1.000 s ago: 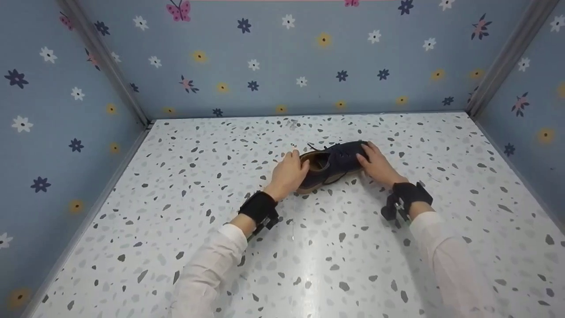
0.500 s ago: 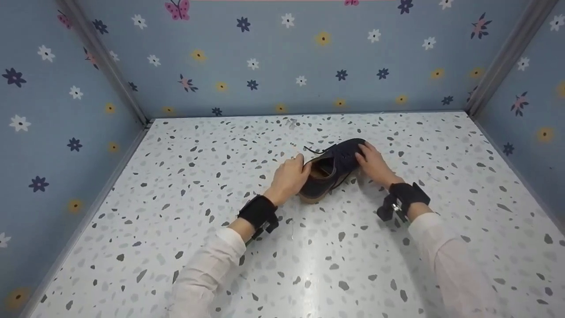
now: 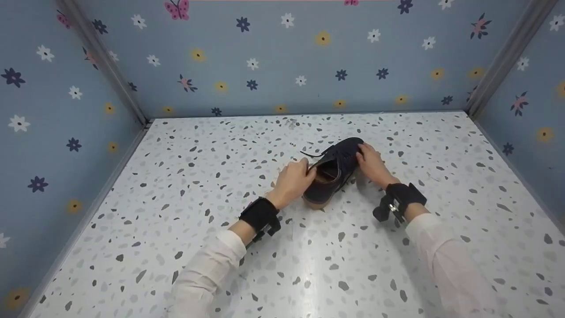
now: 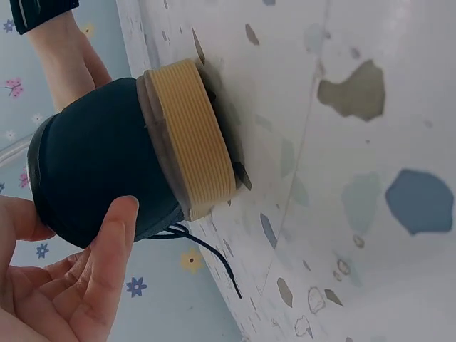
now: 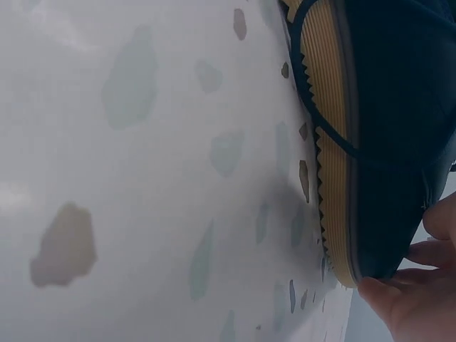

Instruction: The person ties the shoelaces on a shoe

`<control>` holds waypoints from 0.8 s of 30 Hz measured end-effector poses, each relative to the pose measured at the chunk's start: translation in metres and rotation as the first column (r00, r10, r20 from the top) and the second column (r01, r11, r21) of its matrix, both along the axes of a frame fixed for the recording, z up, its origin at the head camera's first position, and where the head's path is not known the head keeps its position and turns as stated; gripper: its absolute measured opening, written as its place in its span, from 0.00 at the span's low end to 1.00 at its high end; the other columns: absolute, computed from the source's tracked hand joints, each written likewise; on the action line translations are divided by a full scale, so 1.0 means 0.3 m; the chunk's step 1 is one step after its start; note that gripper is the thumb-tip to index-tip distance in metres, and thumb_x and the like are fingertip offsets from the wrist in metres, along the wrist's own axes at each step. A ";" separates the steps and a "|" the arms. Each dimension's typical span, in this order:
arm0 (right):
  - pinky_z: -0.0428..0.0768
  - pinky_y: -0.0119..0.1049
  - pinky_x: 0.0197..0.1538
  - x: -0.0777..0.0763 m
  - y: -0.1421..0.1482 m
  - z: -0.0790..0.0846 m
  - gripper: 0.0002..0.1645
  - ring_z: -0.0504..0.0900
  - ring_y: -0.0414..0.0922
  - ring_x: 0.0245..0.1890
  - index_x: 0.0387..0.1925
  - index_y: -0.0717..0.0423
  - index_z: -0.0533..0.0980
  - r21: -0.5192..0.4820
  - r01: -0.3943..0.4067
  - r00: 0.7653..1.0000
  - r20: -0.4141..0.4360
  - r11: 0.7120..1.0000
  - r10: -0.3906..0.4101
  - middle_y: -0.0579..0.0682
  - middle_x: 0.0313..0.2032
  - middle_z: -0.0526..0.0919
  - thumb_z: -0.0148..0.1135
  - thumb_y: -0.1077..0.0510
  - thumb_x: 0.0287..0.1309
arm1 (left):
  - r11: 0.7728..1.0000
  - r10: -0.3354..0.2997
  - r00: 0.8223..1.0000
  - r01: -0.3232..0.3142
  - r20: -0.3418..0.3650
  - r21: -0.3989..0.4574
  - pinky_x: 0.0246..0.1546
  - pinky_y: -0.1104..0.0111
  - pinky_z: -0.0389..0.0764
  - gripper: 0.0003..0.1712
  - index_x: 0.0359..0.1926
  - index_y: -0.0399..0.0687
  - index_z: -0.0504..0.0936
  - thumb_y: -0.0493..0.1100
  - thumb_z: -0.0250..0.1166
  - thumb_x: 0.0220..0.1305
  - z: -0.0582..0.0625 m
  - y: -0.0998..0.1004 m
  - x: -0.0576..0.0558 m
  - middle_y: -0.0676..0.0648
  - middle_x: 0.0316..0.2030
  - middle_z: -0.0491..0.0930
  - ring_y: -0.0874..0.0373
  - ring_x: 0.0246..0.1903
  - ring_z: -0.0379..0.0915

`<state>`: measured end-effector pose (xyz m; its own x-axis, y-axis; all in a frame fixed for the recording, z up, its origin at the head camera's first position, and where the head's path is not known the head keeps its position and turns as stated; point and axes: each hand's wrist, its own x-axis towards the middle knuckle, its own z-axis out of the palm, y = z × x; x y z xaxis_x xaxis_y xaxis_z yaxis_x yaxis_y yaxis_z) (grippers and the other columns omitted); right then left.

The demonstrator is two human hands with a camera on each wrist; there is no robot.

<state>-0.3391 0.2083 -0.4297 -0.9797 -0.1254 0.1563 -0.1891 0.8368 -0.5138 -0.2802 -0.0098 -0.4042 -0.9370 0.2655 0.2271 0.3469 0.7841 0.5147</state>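
Note:
A dark navy lace-up shoe (image 3: 347, 154) with a tan ribbed sole (image 4: 194, 132) stands upright on the speckled surface. Its toe points to the far right and its heel towards me. My left hand (image 3: 292, 180) pinches the collar on the left of the heel, thumb at the opening and fingers outside. At the toe, my right hand (image 3: 373, 165) grips with thumb on the upper and fingertips low beside the sole, as the right wrist view shows. One loose lace (image 3: 311, 155) sticks out to the left; another lace (image 5: 324, 125) loops down the right side.
White speckled tabletop (image 3: 220, 247) spreads around the shoe. Blue panels with flowers and butterflies form a back wall (image 3: 273, 53), a left wall (image 3: 48, 132) and a right wall (image 3: 529, 115). Black straps with cameras, such as the left wrist strap (image 3: 260, 213), sit on both wrists.
The shoe has turned: its heel has swung towards me and slightly right, its toe a little away. My left hand has moved right and nearer with the heel; my right hand stays at the toe.

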 end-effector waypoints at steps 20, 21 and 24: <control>0.49 0.38 0.44 0.040 -0.018 0.021 0.34 0.54 0.49 0.45 0.44 0.66 0.57 -0.200 0.002 1.000 -0.002 0.980 -0.002 0.59 0.44 0.58 0.37 0.42 0.43 | 0.995 -0.009 1.000 0.009 0.007 -0.096 0.10 0.73 0.60 0.10 0.21 0.51 0.62 0.52 0.48 0.43 -0.007 0.040 -0.042 0.54 0.14 0.64 0.62 0.14 0.61; 0.50 0.37 0.44 0.043 -0.019 0.023 0.36 0.54 0.48 0.45 0.44 0.65 0.56 -0.207 0.010 1.000 0.018 0.978 -0.006 0.58 0.45 0.58 0.37 0.40 0.41 | 0.996 -0.009 1.000 0.010 0.013 -0.088 0.10 0.73 0.61 0.10 0.21 0.51 0.62 0.51 0.49 0.43 -0.009 0.042 -0.046 0.54 0.14 0.64 0.62 0.14 0.61; 0.49 0.38 0.44 0.046 -0.022 0.030 0.40 0.52 0.48 0.46 0.46 0.65 0.55 -0.216 0.027 0.998 0.056 0.976 -0.015 0.58 0.46 0.56 0.39 0.37 0.38 | 0.998 -0.015 0.999 0.017 0.043 -0.061 0.10 0.73 0.61 0.10 0.22 0.50 0.62 0.50 0.49 0.43 -0.011 0.050 -0.056 0.53 0.16 0.65 0.63 0.14 0.61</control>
